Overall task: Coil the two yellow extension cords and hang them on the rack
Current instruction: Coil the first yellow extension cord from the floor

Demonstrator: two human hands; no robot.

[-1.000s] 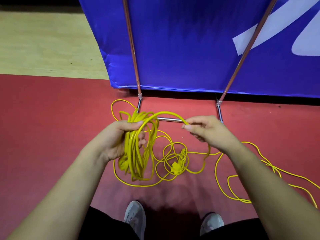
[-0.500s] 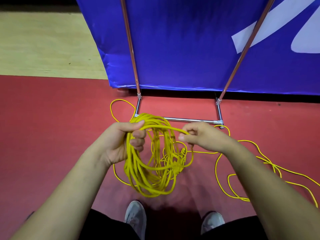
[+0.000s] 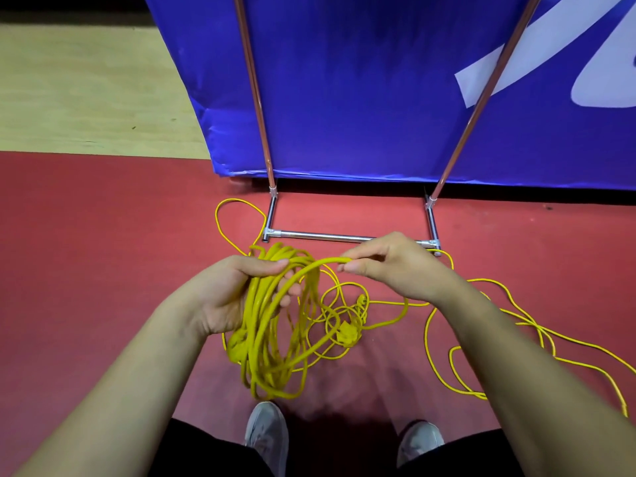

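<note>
Our left hand (image 3: pixel 223 297) has thumb and fingers curled round the top of the coil (image 3: pixel 268 339), which hangs from that grip above the red floor (image 3: pixel 103 253). Our right hand (image 3: pixel 389 266) pinches one strand (image 3: pixel 316 265) between thumb and fingertips, and the strand arches from the coil up to the pinch. Down between the hands, a tangle (image 3: pixel 339 318) of cord lies on the floor around a yellow plug (image 3: pixel 346 333). More thin cord (image 3: pixel 425 333) loops away to the right. The rack (image 3: pixel 344 236) shows its chrome base bar just beyond our right hand, with two poles rising before a blue banner (image 3: pixel 361 98). The banner's white marks are cut off at the edge and we can't read them. Grey shoes (image 3: pixel 266 432) show at the bottom.
</note>
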